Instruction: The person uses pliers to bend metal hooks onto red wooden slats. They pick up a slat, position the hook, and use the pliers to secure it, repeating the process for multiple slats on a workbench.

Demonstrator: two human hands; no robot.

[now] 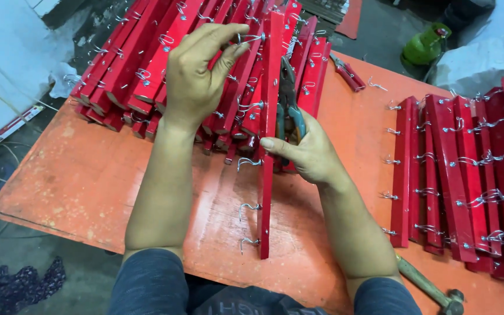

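Dark sleeves are seen at the bottom edge, above an orange table. One red wooden strip, fitted with metal hooks, is stood on edge at the table's centre. It is clasped by the right hand, closed also around pliers. A hook at the strip's far end is pinched by the left hand. 2 stacks of strips are noted alongside, and a hammer lies nearby.
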